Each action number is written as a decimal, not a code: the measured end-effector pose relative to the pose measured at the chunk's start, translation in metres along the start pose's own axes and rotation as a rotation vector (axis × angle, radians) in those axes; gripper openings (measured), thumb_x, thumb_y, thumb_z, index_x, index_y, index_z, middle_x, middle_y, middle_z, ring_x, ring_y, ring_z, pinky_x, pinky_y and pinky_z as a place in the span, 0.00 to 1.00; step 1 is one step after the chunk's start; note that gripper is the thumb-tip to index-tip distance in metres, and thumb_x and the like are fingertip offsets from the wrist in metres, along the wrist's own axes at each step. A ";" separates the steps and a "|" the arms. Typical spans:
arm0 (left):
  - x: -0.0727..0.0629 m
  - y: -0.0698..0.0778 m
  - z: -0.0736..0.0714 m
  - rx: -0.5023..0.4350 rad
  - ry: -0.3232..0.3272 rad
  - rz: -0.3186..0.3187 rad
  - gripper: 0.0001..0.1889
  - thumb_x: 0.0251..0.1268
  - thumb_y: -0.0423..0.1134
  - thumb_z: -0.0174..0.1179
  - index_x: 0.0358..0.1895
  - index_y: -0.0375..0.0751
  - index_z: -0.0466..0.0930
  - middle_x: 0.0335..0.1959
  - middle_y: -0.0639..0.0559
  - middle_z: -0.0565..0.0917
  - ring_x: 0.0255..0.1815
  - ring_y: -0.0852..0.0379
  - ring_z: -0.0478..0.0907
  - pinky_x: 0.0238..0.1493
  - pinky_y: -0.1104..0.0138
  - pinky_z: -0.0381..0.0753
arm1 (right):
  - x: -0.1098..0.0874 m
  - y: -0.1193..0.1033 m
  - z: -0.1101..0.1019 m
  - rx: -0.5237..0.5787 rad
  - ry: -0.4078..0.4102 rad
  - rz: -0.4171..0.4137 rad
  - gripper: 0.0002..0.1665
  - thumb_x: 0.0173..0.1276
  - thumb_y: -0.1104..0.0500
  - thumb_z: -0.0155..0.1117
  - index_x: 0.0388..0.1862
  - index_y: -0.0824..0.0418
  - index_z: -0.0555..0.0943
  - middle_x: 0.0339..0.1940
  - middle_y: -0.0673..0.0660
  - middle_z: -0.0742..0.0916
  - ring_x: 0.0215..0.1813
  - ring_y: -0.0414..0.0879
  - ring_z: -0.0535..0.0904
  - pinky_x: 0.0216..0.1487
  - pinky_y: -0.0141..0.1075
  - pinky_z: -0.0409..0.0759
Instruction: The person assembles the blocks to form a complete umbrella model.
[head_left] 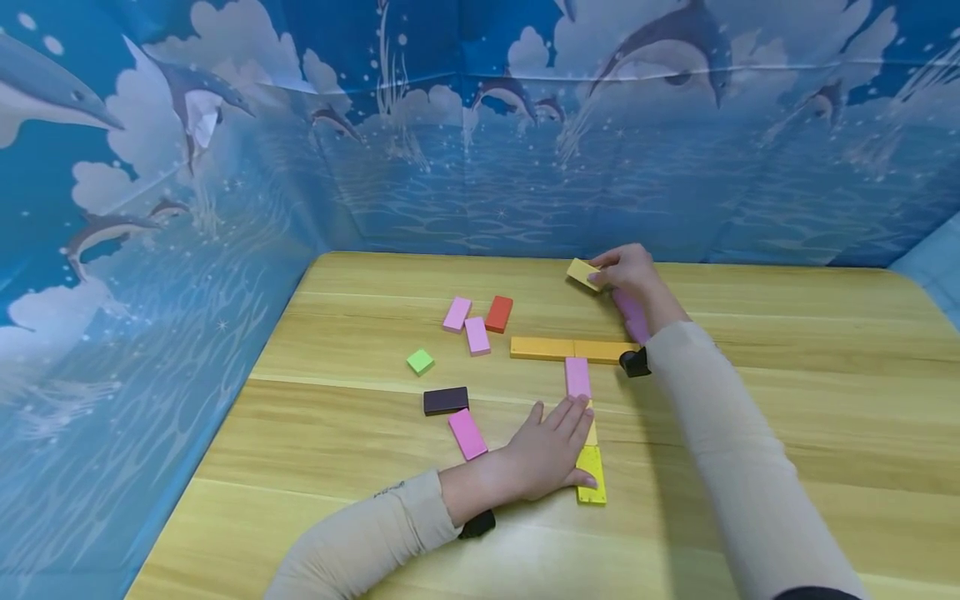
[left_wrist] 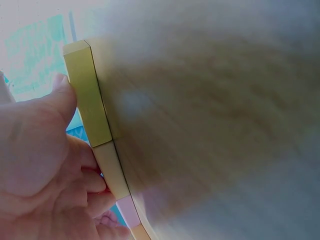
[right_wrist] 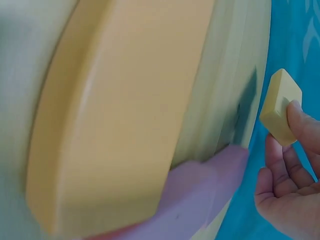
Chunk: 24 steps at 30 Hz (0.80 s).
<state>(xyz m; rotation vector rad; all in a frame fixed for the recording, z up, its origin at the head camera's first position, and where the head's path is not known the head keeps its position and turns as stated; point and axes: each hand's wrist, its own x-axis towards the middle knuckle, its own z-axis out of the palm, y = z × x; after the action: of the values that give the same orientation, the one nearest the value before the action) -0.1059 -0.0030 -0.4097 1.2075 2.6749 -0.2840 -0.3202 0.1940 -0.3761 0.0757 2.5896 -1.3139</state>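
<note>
My right hand point(head_left: 633, 273) pinches a pale yellow block point(head_left: 582, 273) between thumb and fingers near the table's far edge; the right wrist view shows the same pale yellow block point(right_wrist: 280, 107) tilted. A purple block point(head_left: 630, 313) is partly hidden under that wrist. Two orange blocks point(head_left: 542, 348) lie end to end as a bar. From its middle a column runs toward me: a pink block point(head_left: 577, 377), a cream block point(head_left: 593, 432) and a yellow block point(head_left: 591, 490). My left hand point(head_left: 536, 457) rests along this column with fingers extended, its thumb on the yellow block.
Left of the bar lie a red block point(head_left: 499, 314), two pink blocks point(head_left: 477, 337) and a green block point(head_left: 421, 362). A black block point(head_left: 446, 401) and a magenta block point(head_left: 468, 433) lie near my left forearm. A blue dolphin-print curtain point(head_left: 480, 183) borders the wooden table point(head_left: 787, 350).
</note>
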 end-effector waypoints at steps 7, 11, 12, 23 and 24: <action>-0.002 0.001 0.000 -0.005 -0.012 0.001 0.42 0.66 0.67 0.33 0.74 0.39 0.46 0.75 0.45 0.45 0.74 0.51 0.44 0.67 0.52 0.56 | 0.000 0.016 -0.004 0.138 0.042 0.075 0.25 0.64 0.65 0.62 0.61 0.67 0.73 0.62 0.67 0.71 0.59 0.57 0.69 0.57 0.47 0.70; -0.002 0.001 0.000 -0.012 -0.012 0.001 0.42 0.66 0.67 0.33 0.74 0.39 0.46 0.75 0.45 0.45 0.74 0.51 0.43 0.67 0.53 0.56 | 0.001 0.021 -0.003 0.155 0.059 0.075 0.25 0.64 0.66 0.62 0.61 0.68 0.73 0.61 0.67 0.72 0.60 0.58 0.68 0.58 0.47 0.70; -0.001 0.001 0.000 -0.014 -0.011 0.000 0.42 0.66 0.67 0.33 0.74 0.39 0.46 0.75 0.45 0.45 0.74 0.52 0.43 0.67 0.53 0.56 | 0.001 0.022 -0.003 0.146 0.064 0.071 0.25 0.64 0.66 0.62 0.60 0.68 0.73 0.60 0.67 0.72 0.60 0.58 0.67 0.58 0.47 0.69; -0.002 0.001 -0.002 0.010 -0.007 0.002 0.42 0.67 0.66 0.32 0.74 0.39 0.46 0.75 0.45 0.45 0.74 0.52 0.44 0.67 0.53 0.57 | 0.002 0.025 -0.002 0.023 0.076 0.044 0.23 0.66 0.63 0.59 0.60 0.70 0.73 0.61 0.70 0.71 0.64 0.62 0.63 0.59 0.50 0.69; -0.002 0.000 -0.002 0.012 -0.007 0.002 0.42 0.67 0.66 0.32 0.74 0.39 0.46 0.75 0.45 0.45 0.74 0.52 0.44 0.67 0.53 0.57 | 0.002 0.025 -0.002 0.017 0.074 0.046 0.24 0.67 0.62 0.59 0.60 0.70 0.73 0.61 0.70 0.71 0.64 0.62 0.63 0.59 0.50 0.69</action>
<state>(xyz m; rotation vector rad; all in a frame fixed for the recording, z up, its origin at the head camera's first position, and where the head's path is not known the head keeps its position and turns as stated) -0.1048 -0.0036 -0.4074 1.2098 2.6697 -0.3036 -0.3190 0.2106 -0.3951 0.1884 2.6216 -1.3410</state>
